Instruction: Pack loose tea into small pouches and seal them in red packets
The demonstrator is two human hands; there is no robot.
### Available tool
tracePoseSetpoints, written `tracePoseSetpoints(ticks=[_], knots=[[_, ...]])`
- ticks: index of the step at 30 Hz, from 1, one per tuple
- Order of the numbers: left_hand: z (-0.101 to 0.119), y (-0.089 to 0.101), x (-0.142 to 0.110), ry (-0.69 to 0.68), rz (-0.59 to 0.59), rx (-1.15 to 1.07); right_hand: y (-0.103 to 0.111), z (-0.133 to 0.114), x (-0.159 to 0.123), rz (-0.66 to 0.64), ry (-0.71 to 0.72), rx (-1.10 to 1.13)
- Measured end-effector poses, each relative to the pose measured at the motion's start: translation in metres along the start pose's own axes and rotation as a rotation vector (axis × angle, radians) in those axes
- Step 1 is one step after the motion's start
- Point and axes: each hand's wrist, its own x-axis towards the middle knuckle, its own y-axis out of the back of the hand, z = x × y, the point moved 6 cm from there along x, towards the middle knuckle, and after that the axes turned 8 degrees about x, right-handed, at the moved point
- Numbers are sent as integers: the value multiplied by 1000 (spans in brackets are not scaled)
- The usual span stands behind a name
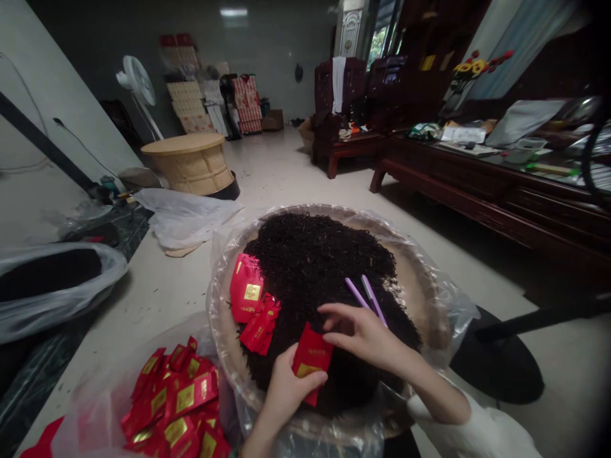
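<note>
A wide round basket lined with clear plastic point(432, 299) holds a heap of dark loose tea leaves point(319, 261). My left hand point(286, 391) is closed on a small red packet point(311, 360) over the near side of the heap. My right hand point(365, 334) grips a pair of purple chopsticks point(365, 294) and its fingers touch the top of that packet. Several red packets with gold labels point(251, 302) lie on the left side of the basket.
A pile of red packets point(174, 407) sits on plastic at the lower left. A plastic-lined bin point(52, 283) stands at far left, a round wooden stool point(191, 162) and a fan behind. A long dark wooden table point(501, 184) runs along the right.
</note>
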Motion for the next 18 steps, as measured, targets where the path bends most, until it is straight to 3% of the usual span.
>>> tracePoseSetpoints(ticks=[3, 7, 13, 18], knots=[[4, -5, -1, -19, 36, 9, 0, -15, -3, 157, 193, -268], [5, -7, -4, 9, 138, 84, -26, -11, 5, 91, 234, -570], [7, -13, -5, 17, -66, -70, -36, 4, 15, 70, 343, -510], [3, -12, -1, 1, -23, -63, -31, 8, 15, 70, 290, -470]])
